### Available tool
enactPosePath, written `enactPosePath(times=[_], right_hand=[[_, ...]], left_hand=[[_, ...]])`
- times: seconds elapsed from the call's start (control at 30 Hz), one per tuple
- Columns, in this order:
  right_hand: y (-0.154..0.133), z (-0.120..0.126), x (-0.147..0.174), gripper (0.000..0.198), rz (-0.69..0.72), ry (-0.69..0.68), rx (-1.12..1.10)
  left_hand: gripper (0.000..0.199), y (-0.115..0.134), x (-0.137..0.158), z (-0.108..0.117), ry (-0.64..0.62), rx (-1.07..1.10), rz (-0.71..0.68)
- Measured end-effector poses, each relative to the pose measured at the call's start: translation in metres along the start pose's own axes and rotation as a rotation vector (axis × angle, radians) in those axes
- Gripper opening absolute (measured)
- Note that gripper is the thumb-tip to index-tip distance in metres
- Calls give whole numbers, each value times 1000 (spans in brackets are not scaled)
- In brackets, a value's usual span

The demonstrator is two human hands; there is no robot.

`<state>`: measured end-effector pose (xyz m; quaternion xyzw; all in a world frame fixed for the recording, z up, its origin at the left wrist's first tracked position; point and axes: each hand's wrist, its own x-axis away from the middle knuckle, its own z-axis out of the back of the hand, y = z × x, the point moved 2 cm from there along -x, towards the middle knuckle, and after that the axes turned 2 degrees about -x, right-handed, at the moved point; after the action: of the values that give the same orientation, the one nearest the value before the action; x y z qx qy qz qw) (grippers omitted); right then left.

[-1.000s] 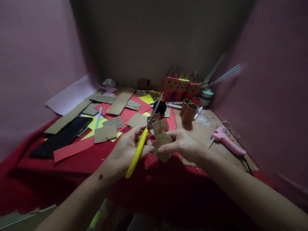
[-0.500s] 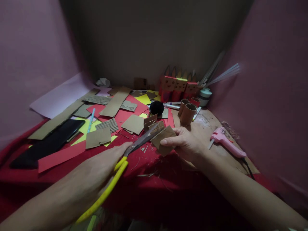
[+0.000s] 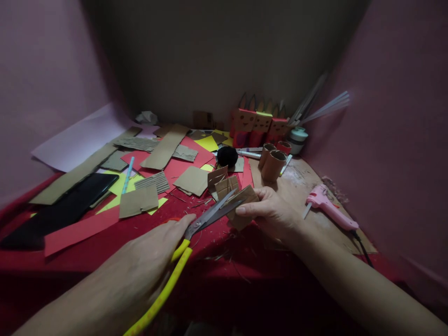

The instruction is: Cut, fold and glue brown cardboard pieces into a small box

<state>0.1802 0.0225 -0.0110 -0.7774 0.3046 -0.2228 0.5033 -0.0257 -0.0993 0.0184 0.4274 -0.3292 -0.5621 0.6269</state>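
Note:
My left hand (image 3: 159, 249) is closed round the handles of yellow-handled scissors (image 3: 198, 226). The blades are parted and lie across a small brown cardboard piece (image 3: 241, 205). That piece is pinched between thumb and fingers of my right hand (image 3: 271, 210), most of whose fingers are hidden behind it. Just beyond the blades, small cut cardboard pieces (image 3: 227, 186) rest near a black pompom-like ball (image 3: 227, 157). Thin scraps lie scattered on the red cloth (image 3: 196, 261) beneath my hands.
Cardboard strips (image 3: 166, 147), red paper (image 3: 82, 231) and a black flat object (image 3: 59, 210) cover the left side. At right lies a pink glue gun (image 3: 331, 207) with its cord. Cardboard tubes (image 3: 274, 165) stand behind my right hand, near box figures with drawn faces (image 3: 245, 122).
The scissor blades have spread apart and shifted slightly right and down onto the cardboard piece. My right hand keeps its hold, tilting the piece slightly.

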Motion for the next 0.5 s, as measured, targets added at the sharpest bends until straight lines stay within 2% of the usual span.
enactPosePath(times=[0.1, 0.2, 0.37, 0.5], right_hand=[[1, 0, -1, 14, -19, -3, -7], [3, 1, -2, 19, -22, 8, -28], [4, 0, -3, 16, -30, 0, -51], [4, -1, -3, 17, -33, 12, -78]], left_hand=[[15, -4, 1, -2, -136, -150, -50], [23, -10, 1, -4, -211, -258, -86], [34, -15, 1, -6, -277, -373, -113], [41, -20, 2, -9, -271, -425, -105]])
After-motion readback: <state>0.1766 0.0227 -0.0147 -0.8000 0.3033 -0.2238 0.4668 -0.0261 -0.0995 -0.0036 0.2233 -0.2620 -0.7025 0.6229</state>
